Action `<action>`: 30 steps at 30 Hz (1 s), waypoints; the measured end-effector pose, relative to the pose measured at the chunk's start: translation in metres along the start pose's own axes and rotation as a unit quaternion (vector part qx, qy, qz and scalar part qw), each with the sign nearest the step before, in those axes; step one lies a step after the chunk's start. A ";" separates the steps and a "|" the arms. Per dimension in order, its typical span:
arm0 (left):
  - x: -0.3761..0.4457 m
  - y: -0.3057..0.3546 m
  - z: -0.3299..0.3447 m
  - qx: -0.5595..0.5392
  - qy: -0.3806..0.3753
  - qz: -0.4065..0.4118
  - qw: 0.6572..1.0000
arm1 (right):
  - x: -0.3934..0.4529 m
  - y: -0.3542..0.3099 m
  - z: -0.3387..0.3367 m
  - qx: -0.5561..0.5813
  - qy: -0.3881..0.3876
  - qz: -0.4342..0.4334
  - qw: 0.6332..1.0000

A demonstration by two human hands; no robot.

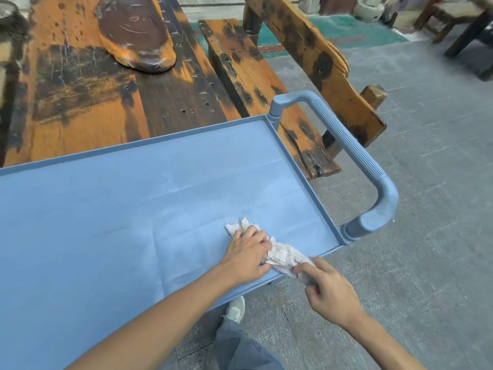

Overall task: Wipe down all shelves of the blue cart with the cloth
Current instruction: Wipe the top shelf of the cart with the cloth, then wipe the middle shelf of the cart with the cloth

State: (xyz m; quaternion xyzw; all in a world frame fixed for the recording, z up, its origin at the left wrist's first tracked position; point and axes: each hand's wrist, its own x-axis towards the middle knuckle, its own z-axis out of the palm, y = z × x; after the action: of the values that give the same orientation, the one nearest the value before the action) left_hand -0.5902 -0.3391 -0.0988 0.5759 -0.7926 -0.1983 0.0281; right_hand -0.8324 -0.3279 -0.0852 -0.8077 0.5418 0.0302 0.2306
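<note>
The blue cart's top shelf (112,209) fills the lower left, with a raised rim and a ribbed handle (354,153) on its right end. A white frayed cloth (284,253) lies on the shelf near the front right corner. My left hand (249,253) presses flat on the cloth's left part, fingers over it. My right hand (326,288) pinches the cloth's right end, which hangs over the shelf's front edge. The lower shelves are hidden beneath the top one.
A worn wooden table (88,102) with a carved wooden piece (138,30) stands behind the cart. A wooden bench (266,84) sits to its right, close to the handle. Grey paved floor (426,182) spreads to the right. My shoe (236,309) shows below the shelf edge.
</note>
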 end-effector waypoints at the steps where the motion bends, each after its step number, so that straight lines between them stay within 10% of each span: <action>1: -0.015 0.003 0.002 0.003 -0.010 -0.004 1.000 | -0.008 -0.004 0.003 0.000 -0.003 -0.005 1.000; 17: -0.289 -0.028 0.042 0.041 0.062 -0.230 0.970 | -0.061 -0.163 0.096 0.005 -0.171 -0.274 0.946; 30: -0.357 -0.073 0.149 -0.204 0.133 -0.377 0.894 | -0.021 -0.198 0.208 -0.049 -0.232 -0.391 0.889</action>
State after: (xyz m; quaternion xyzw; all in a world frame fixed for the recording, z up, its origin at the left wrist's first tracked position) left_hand -0.4454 0.0141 -0.1957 0.8341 -0.4471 -0.2726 0.1734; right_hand -0.6226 -0.1650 -0.1975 -0.9343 0.1113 0.1503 0.3033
